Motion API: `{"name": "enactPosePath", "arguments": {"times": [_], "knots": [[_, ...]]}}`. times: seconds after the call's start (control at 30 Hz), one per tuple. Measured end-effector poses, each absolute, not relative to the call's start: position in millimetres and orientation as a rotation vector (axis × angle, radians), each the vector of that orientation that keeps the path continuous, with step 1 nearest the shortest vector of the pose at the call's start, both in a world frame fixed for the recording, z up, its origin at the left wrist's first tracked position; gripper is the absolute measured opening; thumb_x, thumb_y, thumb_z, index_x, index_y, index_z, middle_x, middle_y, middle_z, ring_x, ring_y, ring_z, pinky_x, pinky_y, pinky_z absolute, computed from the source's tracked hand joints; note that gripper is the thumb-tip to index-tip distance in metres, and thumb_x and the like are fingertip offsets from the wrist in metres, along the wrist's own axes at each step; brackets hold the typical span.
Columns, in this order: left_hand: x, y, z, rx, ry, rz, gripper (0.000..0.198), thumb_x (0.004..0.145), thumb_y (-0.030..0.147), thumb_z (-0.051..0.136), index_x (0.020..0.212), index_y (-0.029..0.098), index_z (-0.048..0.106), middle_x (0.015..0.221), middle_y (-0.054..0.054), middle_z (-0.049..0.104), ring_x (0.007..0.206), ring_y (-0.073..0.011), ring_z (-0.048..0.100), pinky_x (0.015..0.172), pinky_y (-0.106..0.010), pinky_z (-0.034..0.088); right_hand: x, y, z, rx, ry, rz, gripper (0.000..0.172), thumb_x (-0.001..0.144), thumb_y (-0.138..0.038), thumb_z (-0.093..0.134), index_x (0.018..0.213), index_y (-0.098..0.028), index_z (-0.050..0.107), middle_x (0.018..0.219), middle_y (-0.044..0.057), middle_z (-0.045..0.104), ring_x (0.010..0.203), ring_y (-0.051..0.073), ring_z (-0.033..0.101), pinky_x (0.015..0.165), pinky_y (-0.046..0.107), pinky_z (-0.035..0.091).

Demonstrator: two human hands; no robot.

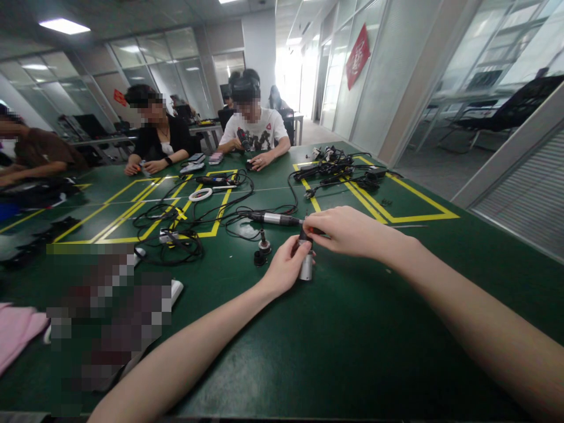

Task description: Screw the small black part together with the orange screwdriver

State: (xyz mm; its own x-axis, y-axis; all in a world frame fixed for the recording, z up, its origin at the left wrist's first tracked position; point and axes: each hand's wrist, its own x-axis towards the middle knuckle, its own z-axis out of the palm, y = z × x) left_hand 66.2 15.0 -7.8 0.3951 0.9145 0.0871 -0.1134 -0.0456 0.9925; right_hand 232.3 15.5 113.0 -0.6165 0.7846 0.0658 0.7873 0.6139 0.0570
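Observation:
My left hand [285, 265] is wrapped round a silver metal cylinder with a black upper part [306, 269], which stands close to upright above the green table. At the top of that cylinder, the fingers of my right hand [332, 230] are closed together; they cover whatever they grip there. Just beyond my hands lies a corded pen-shaped tool with a silver band [272, 218], its tip pointing toward my right fingers. To the left of my left hand are a metal part with an upright shaft [264, 242] and a small black cap-like piece [259, 257].
Black cables [189, 244] are heaped at the left, near a white ring [200, 194]. More tangled cables [328, 167] lie toward the back right. Yellow tape [423, 201] marks the green table. Across it, a person in a white shirt [273, 126] holds a drill-like tool [243, 138].

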Motion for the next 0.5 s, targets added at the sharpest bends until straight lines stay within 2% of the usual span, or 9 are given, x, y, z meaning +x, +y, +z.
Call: {"name": "enactPosePath", "arguments": {"times": [0.3,0.5], "knots": [[66.5,17.4,-9.2,1.321,0.817,0.991,0.058,0.086,0.071,0.07,0.109,0.018,0.062,0.084,0.0,0.067,0.072,-0.0157,0.067,0.065,-0.027,0.055,231.4,15.9,107.0,-1.35,-2.81,-0.178,0.018,0.103,-0.021,0.051,0.104,-0.016,0.068,0.103,0.011,0.079,0.083,0.023,0.073,0.064,0.031,0.032],[66.0,17.2,-7.5,1.306,0.832,0.985,0.057,0.086,0.073,0.069,0.101,0.019,0.06,0.079,0.001,0.064,0.066,-0.0133,0.062,0.059,-0.024,0.05,228.1,15.0,106.8,-1.385,-2.837,-0.198,0.02,0.105,-0.021,0.049,0.107,-0.014,0.067,0.105,0.012,0.078,0.081,0.024,0.073,0.064,0.032,0.031]]}}
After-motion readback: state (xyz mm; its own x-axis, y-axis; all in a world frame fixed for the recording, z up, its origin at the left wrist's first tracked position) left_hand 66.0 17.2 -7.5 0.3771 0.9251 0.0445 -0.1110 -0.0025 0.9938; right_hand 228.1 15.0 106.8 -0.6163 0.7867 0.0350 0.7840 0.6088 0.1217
